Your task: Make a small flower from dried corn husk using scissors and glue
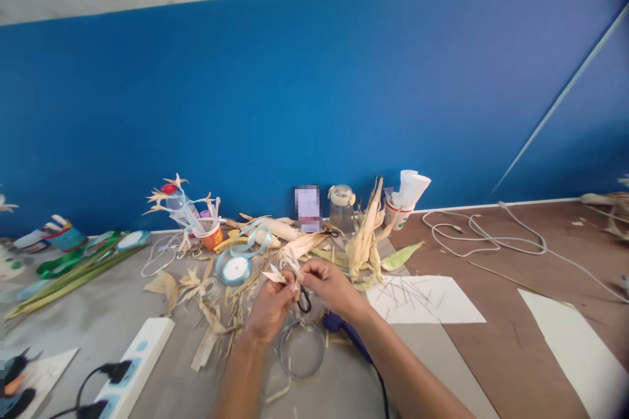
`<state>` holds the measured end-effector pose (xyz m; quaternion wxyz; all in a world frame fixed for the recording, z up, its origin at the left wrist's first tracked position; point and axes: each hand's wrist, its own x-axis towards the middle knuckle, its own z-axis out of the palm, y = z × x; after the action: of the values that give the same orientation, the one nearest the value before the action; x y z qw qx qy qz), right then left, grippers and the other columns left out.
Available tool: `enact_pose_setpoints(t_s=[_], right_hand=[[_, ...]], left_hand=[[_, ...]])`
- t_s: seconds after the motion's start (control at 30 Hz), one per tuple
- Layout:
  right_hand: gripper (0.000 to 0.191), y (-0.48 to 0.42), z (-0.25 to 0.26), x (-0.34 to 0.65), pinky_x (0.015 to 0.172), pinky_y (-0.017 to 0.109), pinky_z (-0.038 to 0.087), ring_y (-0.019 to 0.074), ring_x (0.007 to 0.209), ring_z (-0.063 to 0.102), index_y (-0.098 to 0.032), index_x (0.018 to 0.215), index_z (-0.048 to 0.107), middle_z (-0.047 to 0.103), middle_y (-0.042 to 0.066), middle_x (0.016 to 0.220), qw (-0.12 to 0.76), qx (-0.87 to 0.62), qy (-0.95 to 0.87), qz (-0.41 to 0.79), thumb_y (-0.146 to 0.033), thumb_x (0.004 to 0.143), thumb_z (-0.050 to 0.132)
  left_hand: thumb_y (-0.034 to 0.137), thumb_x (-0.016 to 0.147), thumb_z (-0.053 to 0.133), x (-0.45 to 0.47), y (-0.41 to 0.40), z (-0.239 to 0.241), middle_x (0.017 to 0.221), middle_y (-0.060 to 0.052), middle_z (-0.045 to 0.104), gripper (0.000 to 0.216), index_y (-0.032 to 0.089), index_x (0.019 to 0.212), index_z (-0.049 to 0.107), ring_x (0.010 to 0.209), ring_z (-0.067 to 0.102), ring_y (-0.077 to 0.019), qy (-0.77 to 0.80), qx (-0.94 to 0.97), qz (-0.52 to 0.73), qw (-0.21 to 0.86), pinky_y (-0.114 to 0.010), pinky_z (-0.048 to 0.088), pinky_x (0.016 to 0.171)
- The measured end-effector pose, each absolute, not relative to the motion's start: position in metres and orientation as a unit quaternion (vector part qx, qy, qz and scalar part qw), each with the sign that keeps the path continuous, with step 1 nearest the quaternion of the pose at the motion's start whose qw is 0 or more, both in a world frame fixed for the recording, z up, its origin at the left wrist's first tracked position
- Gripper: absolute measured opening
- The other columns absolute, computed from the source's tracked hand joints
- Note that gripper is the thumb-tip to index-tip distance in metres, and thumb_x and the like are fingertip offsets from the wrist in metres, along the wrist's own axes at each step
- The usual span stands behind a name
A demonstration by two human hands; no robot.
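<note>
My left hand [272, 309] is closed, pinching a small flower-like piece of dry corn husk [280, 272] at its base. My right hand [328, 283] is closed too, its fingertips meeting the left hand's at the same husk piece. Both hands hover low over the table, above a coil of wire [302, 348] and a blue glue gun [339, 326]. A black loop, perhaps a scissors handle [304, 301], shows just below the fingers.
Loose husks [209, 311], a light blue ribbon spool [236, 268], a cup with husk flowers [209, 234], a jar [341, 206], a paper cup [399, 213] and corn husk bundle [363, 242] lie behind. White power strip [140, 357] at left, white cable [484, 236] and paper sheets [425, 298] at right.
</note>
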<state>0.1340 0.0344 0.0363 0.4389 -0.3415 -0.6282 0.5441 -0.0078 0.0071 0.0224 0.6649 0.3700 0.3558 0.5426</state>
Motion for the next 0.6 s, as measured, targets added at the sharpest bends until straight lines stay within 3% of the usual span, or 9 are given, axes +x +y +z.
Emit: enact_pose_setpoints(t_s=[0.33,0.6], right_hand=[[0.015,0.028,0.048,0.133,0.054,0.021,0.034,0.0093,0.054,0.046,-0.017,0.062,0.054,0.053,-0.003,0.057,0.425,-0.325,-0.628,0.566,-0.023,0.076,0.052],[0.02,0.032,0.045,0.139,0.046,0.02,0.023,0.0071,0.047,0.028,-0.017,0.062,0.049,0.037,-0.007,0.051,0.438,-0.349,-0.597,0.574,-0.03,0.076,0.054]], left_hand=[[0.025,0.06,0.076,-0.009,0.007,0.02,0.056,0.005,0.048,0.026,0.016,0.067,0.053,0.053,0.041,-0.0072,0.328,0.364,0.548,0.678,-0.021,0.032,0.053],[0.029,0.059,0.077,-0.009,0.005,0.025,0.05,0.006,0.04,0.028,0.015,0.063,0.053,0.048,0.034,-0.0058,0.324,0.363,0.545,0.683,-0.021,0.031,0.05]])
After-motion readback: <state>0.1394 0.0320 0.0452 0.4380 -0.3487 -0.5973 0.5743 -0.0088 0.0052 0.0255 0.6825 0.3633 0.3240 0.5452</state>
